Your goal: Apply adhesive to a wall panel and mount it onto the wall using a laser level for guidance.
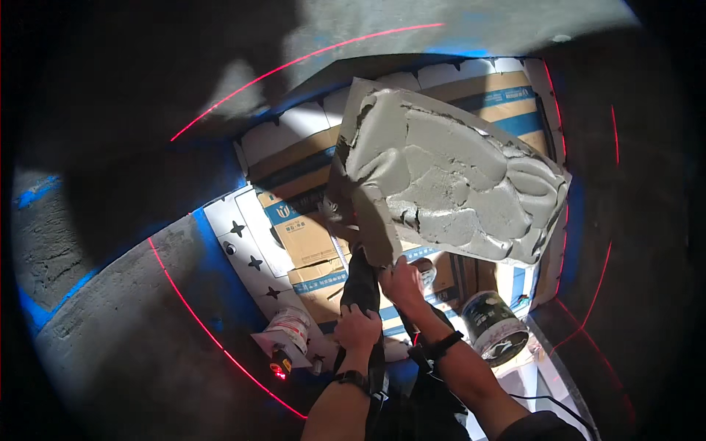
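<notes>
A large slab (340,192), likely a tile, has thick grey mortar (452,173) spread unevenly over its upper face, with ridges and smeared patches. My right hand (404,285) is closed around the grip end of a flat trowel (376,229). The blade is smeared grey and overlaps the slab's near left edge; whether it touches the mortar cannot be told. My left hand (358,328) is closer to me, its fingers curled over a dark trouser leg (361,283). Anything inside those fingers is hidden.
Flattened cardboard (309,239) covers white flooring with black star shapes (255,262). A red-lit laser device (279,364) is by a pale bucket (290,327) at left. A dark bucket (494,323) stands at right. Red laser lines cross dark walls with blue patches. A black cable (555,402) runs lower right.
</notes>
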### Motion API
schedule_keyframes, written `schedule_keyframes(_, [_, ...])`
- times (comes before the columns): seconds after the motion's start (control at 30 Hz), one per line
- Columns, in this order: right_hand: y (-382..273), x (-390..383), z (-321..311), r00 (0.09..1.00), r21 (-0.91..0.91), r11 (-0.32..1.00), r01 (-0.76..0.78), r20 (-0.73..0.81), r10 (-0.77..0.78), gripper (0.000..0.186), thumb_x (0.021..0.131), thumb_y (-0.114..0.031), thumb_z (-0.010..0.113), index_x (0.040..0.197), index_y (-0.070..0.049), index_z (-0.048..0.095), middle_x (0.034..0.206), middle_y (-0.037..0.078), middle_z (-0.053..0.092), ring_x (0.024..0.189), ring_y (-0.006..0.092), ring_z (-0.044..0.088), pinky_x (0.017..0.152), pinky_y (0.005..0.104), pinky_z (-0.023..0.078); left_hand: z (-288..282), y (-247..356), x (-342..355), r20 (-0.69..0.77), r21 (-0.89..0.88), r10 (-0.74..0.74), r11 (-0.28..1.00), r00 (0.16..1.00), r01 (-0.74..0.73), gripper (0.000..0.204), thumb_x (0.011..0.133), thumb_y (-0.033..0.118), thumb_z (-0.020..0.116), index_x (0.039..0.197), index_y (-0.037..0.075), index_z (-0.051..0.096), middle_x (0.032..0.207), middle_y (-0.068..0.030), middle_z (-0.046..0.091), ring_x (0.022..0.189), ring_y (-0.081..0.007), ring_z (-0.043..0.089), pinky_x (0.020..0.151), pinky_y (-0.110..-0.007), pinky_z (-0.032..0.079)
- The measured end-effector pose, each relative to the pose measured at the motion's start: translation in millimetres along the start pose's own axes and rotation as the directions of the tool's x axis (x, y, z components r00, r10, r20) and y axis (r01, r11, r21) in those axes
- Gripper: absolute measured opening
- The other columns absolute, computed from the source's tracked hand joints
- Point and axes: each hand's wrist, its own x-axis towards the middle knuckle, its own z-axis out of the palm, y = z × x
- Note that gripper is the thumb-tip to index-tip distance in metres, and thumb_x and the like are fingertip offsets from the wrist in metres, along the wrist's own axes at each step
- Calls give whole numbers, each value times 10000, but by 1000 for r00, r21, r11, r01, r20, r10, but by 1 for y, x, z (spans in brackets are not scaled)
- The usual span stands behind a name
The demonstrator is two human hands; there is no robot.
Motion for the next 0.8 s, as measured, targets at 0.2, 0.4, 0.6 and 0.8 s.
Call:
schedule_keyframes(0.2, [-2, -10, 16, 964, -254, 960, 116, -203, -170, 120, 950, -176, 573, 971, -58, 587, 853, 211, 712, 772, 393, 743, 677, 491, 606, -7, 0, 0, 46, 72, 18, 997, 999, -21, 377, 858, 346, 629, 1033, 12, 645, 1105, -191, 651, 965, -409, 701, 790, -519, 582])
schedule_keyframes(0.4, [79, -21, 11, 944, -126, 976, -176, -302, 131, 247, 946, -221, 587, 1090, -27, 538, 838, 250, 710, 764, 405, 732, 661, 527, 577, -7, 3, -4, 26, 127, 59, 990, 998, -62, 397, 869, 352, 618, 1034, -6, 666, 1059, -229, 670, 928, -418, 706, 778, -521, 578])
schedule_keyframes(0.6, [24, -44, -7, 957, 300, 934, -195, -152, 248, 270, 940, -268, 584, 1006, -8, 545, 852, 293, 713, 806, 492, 705, 761, 576, 563, 6, 5, -8, 39, 181, 94, 978, 995, -99, 407, 876, 362, 609, 1047, -3, 672, 1038, -215, 680, 883, -416, 709, 758, -525, 571])
schedule_keyframes(0.8, [60, -1, -21, 939, -41, 988, -149, -318, 128, 184, 983, -202, 521, 1012, -28, 571, 844, 198, 713, 737, 386, 743, 646, 469, 602, 8, -11, -8, -28, 214, 170, 964, 985, -161, 430, 883, 375, 600, 1057, -12, 675, 999, -234, 698, 863, -422, 711, 746, -530, 568])
